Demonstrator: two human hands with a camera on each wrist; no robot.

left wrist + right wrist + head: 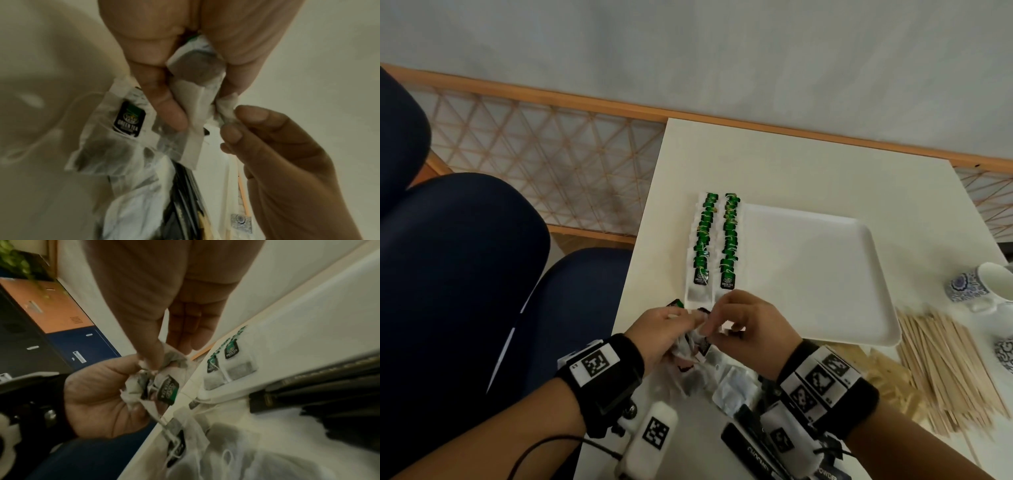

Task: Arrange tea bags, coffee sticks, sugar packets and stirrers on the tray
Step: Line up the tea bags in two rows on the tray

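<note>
A white tray (822, 274) lies on the table with two rows of green-tagged tea bags (717, 240) along its left side. At the tray's near left corner my left hand (681, 322) (197, 91) grips a crumpled bunch of tea bags (131, 134) (164, 389). My right hand (709, 329) (168, 356) pinches the corner of one tea bag (226, 105) in that bunch between thumb and fingers. Loose tea bags (726, 383) lie below the hands, black coffee sticks (750, 445) nearer me, and wooden stirrers (945, 370) at the right.
Yellowish packets (887, 373) lie between the tray and the stirrers. Blue-and-white cups (976, 287) stand at the right edge. The table's left edge runs beside my left wrist, above dark blue chairs (465, 274). Most of the tray's floor is bare.
</note>
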